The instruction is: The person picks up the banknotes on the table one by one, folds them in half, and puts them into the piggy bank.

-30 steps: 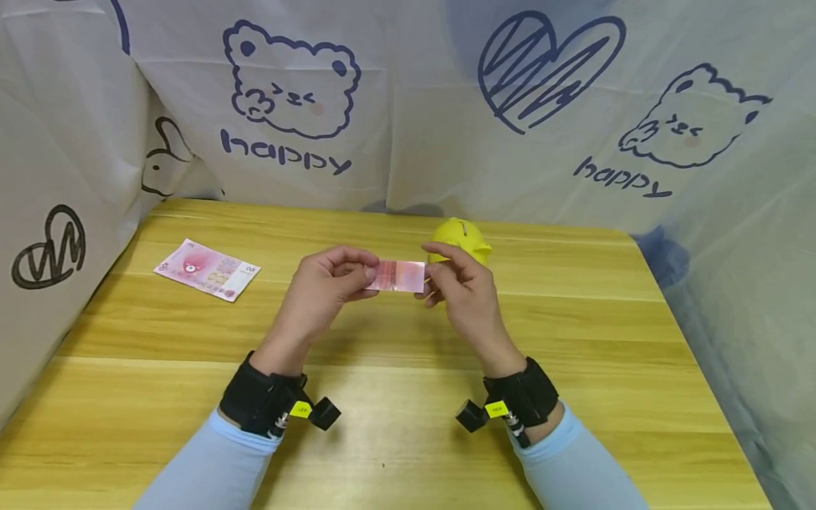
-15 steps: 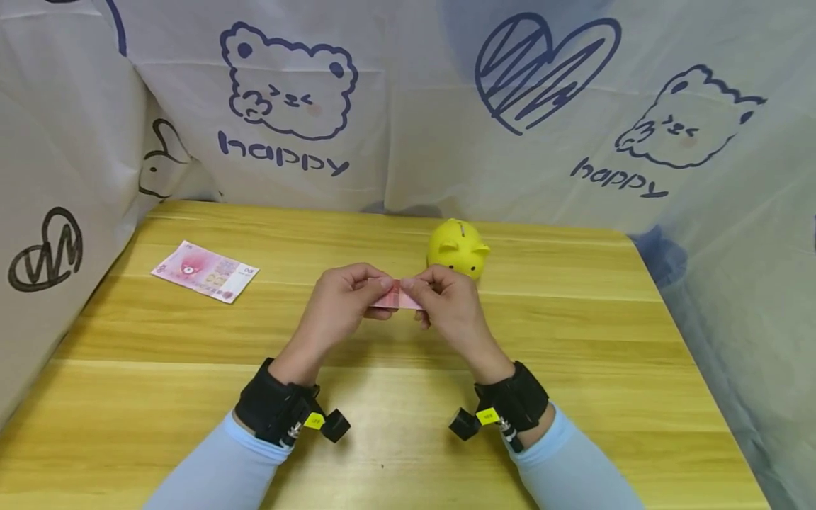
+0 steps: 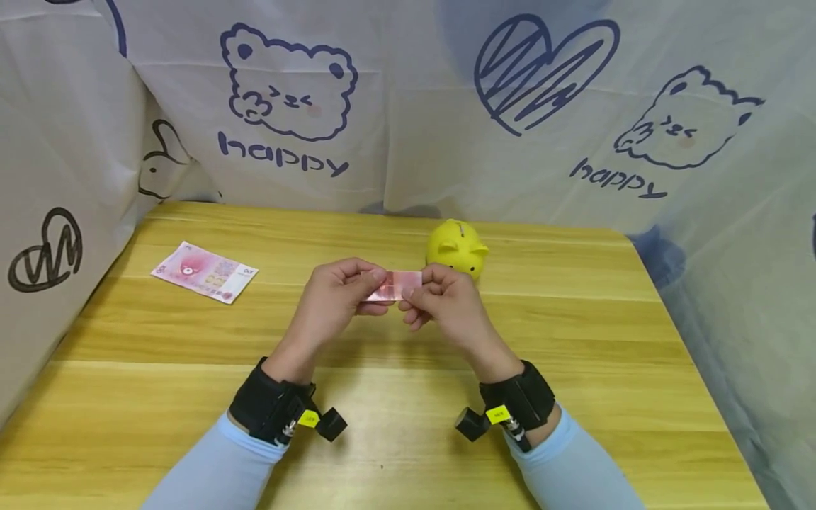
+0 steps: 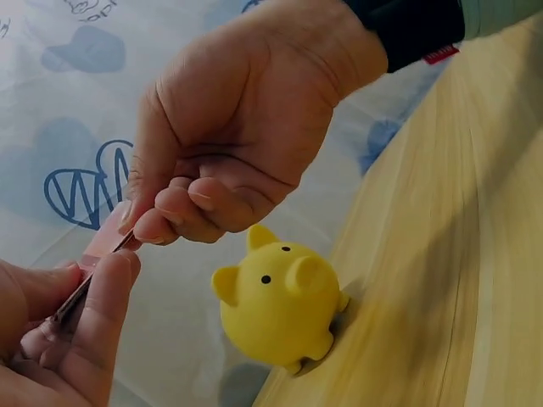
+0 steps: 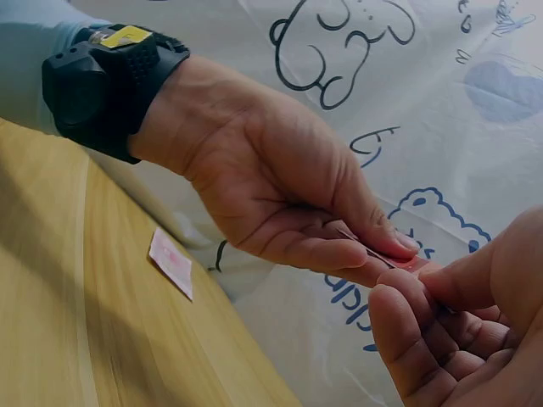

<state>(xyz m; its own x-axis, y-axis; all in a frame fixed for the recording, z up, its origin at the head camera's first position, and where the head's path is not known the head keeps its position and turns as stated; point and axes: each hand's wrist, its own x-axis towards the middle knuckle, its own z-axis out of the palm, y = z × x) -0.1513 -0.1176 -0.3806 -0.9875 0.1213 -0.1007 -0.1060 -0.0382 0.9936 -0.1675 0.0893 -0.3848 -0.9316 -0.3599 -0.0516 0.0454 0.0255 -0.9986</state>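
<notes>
We hold the small folded pink paper banknote (image 3: pixel 394 285) above the wooden table (image 3: pixel 574 354), our left hand (image 3: pixel 334 294) pinching its nine o'clock end, our right hand (image 3: pixel 446 301) its three o'clock end. It looks thin, light and limp, easily creased, so the ends seem the best hold. A yellow plastic piggy bank (image 3: pixel 457 247) stands at one o'clock; a flat pink banknote (image 3: pixel 205 270) lies at ten o'clock.
</notes>
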